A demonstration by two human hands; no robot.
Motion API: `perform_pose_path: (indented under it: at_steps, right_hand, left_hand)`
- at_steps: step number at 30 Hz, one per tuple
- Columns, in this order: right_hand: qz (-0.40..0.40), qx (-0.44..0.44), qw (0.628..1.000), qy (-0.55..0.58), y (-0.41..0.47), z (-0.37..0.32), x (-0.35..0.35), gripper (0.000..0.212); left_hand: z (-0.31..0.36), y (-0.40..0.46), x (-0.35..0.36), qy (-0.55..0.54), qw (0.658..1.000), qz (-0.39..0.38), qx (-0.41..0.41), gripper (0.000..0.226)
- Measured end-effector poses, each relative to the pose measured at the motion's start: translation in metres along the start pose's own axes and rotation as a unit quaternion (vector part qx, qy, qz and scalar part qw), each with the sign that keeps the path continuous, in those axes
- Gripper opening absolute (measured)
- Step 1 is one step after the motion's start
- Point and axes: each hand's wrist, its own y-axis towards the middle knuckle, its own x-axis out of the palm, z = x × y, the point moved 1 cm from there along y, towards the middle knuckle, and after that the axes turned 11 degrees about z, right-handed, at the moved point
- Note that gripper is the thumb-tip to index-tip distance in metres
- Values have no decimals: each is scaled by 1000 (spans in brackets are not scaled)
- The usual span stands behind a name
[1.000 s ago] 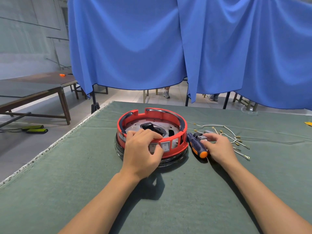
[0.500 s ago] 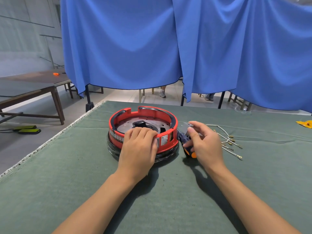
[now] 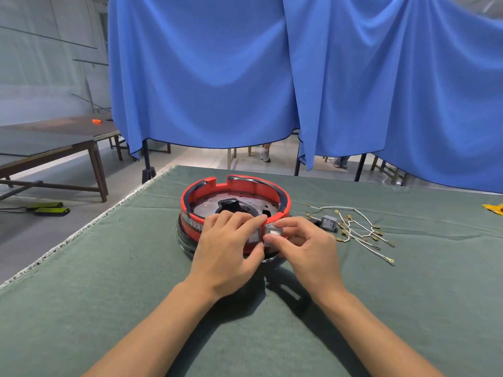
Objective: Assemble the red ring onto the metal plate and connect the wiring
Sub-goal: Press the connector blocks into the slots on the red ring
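The red ring (image 3: 236, 183) sits around the metal plate (image 3: 206, 206), on a dark round base on the green cloth. A black part (image 3: 231, 204) stands at the plate's centre. My left hand (image 3: 227, 251) grips the ring's near wall, fingers over the rim and thumb on the outside. My right hand (image 3: 306, 242) pinches a small grey switch (image 3: 273, 230) set in the ring's front wall, right next to my left fingertips. White wires (image 3: 363, 229) with brass terminals lie loose to the right, beside a second grey switch (image 3: 328, 223).
The green cloth table (image 3: 122, 308) has its left edge (image 3: 81, 236) close to the ring. A yellow object (image 3: 494, 208) lies at the far right. Blue curtains (image 3: 245, 77) hang behind the table, and wooden tables (image 3: 54, 148) stand at the left.
My right hand has left the screwdriver and moved left to the switch in the ring's front wall. My left hand has stayed on the ring.
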Motion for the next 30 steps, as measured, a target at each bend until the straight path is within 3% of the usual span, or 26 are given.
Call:
perform_pose_path:
  at_steps: [11, 15, 21, 30]
  right_hand:
    - [-31, 58, 997, 28, 1, 0, 5, 38]
    - [-10, 91, 993, 68, 1, 0, 6, 38]
    - [14, 78, 996, 36, 0, 1, 4, 36]
    - [84, 136, 982, 103, 3, 1, 2, 20]
  left_hand:
    - [2, -1, 4, 29, 999, 13, -11, 47]
    - [3, 0, 5, 32, 999, 15, -19, 46]
    - [2, 0, 6, 39, 999, 13, -21, 46]
    - [3, 0, 5, 34, 999, 25, -17, 45]
